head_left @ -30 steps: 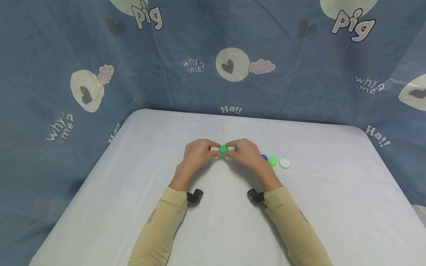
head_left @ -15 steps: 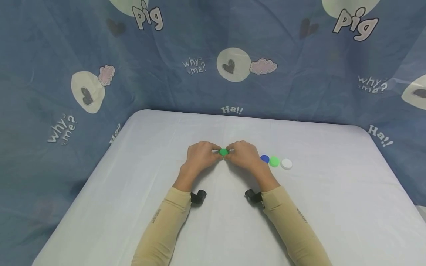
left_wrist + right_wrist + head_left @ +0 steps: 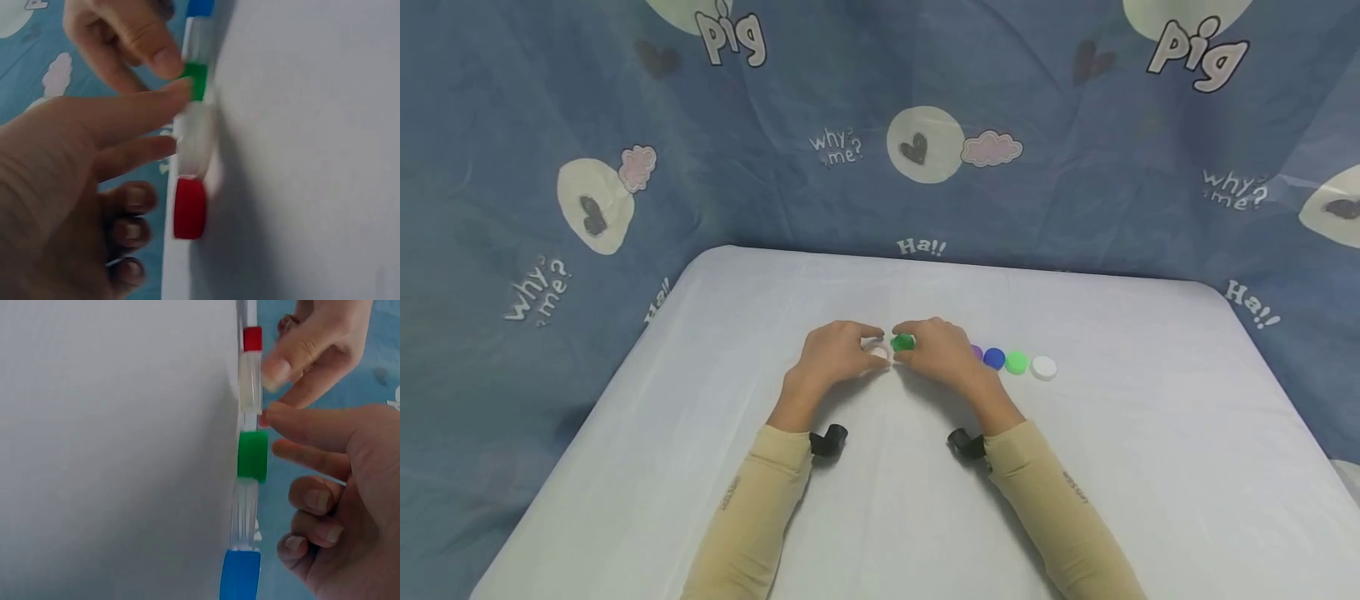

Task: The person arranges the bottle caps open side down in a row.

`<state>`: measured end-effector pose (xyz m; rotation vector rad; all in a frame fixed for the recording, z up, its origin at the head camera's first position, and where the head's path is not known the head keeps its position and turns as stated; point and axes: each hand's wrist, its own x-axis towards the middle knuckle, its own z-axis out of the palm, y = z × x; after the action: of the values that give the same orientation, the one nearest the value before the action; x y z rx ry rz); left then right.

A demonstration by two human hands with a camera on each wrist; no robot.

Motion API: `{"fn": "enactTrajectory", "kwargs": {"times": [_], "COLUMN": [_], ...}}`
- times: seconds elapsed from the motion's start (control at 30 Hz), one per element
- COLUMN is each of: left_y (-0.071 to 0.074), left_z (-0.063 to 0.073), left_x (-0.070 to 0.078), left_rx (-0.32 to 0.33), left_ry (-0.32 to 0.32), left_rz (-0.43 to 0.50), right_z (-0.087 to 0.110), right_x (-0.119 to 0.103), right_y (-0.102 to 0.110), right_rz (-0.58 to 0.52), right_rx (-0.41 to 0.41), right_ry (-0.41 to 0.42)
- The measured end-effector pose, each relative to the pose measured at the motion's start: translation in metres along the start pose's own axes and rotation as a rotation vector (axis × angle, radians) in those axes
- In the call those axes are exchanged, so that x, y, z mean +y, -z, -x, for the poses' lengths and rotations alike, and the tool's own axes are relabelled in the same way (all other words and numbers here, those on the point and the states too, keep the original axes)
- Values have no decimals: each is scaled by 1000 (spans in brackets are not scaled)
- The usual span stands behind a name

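A green bottle cap (image 3: 903,342) lies on the white table, with a whitish, see-through round piece (image 3: 877,352) just to its left. My left hand (image 3: 835,350) has its thumb and index finger spread about the whitish piece. Around the green cap the thumb and index finger of my right hand (image 3: 936,346) stand apart, one on either side. The right wrist view shows its fingertips a small gap away from the green cap (image 3: 252,456). Past the whitish piece, a red cap (image 3: 190,208) shows in the left wrist view; from the head it is hidden.
To the right, the row runs on with a purple cap (image 3: 977,352), a blue cap (image 3: 994,358), a light green cap (image 3: 1017,362) and a white cap (image 3: 1043,367). A printed blue cloth (image 3: 775,192) hangs behind the table (image 3: 1112,467).
Both hands pinched the green cap before; now their fingers are off it. My left hand has moved left, uncovering the whitish piece, and the purple cap shows beside my right hand.
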<state>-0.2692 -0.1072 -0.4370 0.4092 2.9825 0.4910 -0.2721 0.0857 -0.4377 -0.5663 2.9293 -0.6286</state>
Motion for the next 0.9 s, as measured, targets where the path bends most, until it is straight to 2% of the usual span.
{"fn": "enactTrajectory", "kwargs": {"times": [0.13, 0.43, 0.63, 0.9], "left_y": [2, 0, 0, 5], "left_z": [3, 5, 4, 3], "left_x": [-10, -12, -13, -17], "left_rx": [-35, 20, 6, 38], "left_ry": [-37, -42, -47, -71], "left_rz": [16, 22, 58, 85], "right_z": [0, -4, -6, -10], "right_x": [-7, -18, -15, -10], "right_y": [-5, -12, -16, -17], "right_rz": [-34, 4, 3, -39], "right_rx": [-26, -9, 10, 32], "right_ry": [40, 46, 42, 26]}}
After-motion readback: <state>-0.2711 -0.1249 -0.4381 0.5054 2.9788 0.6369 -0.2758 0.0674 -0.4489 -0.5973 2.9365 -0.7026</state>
